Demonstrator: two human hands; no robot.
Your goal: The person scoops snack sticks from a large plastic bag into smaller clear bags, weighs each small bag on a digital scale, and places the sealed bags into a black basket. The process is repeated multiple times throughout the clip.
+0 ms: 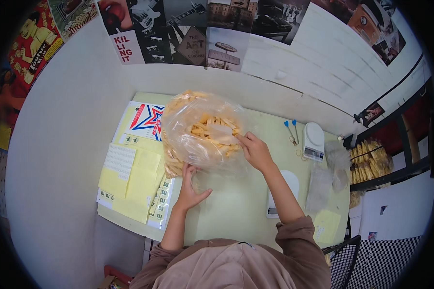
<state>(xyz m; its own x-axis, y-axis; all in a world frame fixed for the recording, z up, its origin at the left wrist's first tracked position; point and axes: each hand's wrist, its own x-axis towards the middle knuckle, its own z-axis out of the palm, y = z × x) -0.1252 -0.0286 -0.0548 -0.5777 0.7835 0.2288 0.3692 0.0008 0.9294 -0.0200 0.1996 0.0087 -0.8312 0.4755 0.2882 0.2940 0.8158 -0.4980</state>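
Observation:
A large clear plastic bag (pixel 181 144) full of yellow stick-shaped snacks (pixel 200 130) stands on the table, its mouth turned towards me. At the right of that mouth, my right hand (pixel 256 150) pinches a pale, translucent, scoop-like piece (pixel 220 132) that lies over the snacks. My left hand (pixel 190 191) is below the bag, thumb spread from the fingers, with the fingertips at the bag's lower edge. Clear plastic film (pixel 199 182) spans between that thumb and fingers; whether it is a separate small bag is hard to see.
Yellow sheets (pixel 137 191) and sticker sheets lie left. To the right are a white digital scale (pixel 313 141), a second scale (pixel 291 184) partly under my forearm, blue-handled scissors (pixel 292 132) and clear bags (pixel 318 188). Packed snacks (pixel 369 162) sit on a rack. Walls border the table behind and left.

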